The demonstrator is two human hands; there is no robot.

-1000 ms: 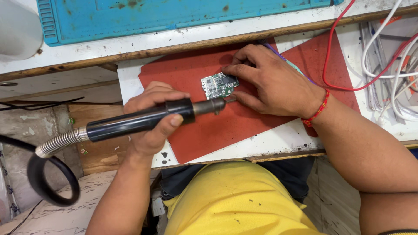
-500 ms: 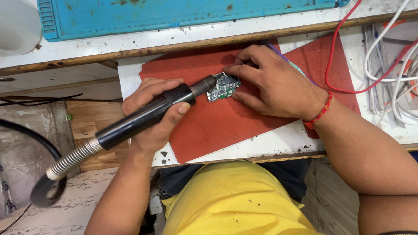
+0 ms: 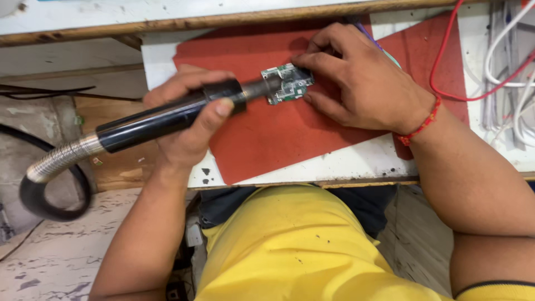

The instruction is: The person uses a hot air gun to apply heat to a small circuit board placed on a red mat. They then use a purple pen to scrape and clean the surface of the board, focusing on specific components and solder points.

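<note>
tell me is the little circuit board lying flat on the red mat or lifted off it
Flat: the circuit board rests on the red mat, with right hand fingertips touching its edge.

- No package, label, sign or screen shows anywhere in the view.
</note>
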